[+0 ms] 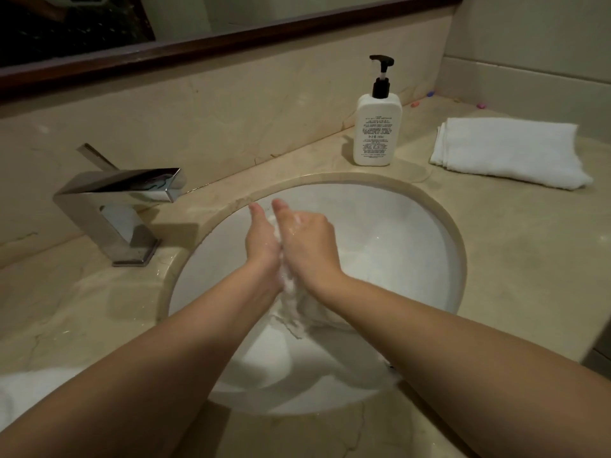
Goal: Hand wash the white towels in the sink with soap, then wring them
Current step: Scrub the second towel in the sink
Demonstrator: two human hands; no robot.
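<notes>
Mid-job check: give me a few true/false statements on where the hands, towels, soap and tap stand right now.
1. Both hands press a soapy towel between them over the sink. True.
2. A folded towel lies on the counter, right of the soap bottle. True.
3. The soap bottle lies tipped over in the basin. False: it stands upright on the counter.
4. The right hand is on the faucet. False: it is against the towel, opposite the left hand.

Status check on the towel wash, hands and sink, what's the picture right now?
Left hand and right hand press soapy towel between flat palms over sink. Folded towel waits on counter beside soap bottle. Nothing in the way.
</notes>
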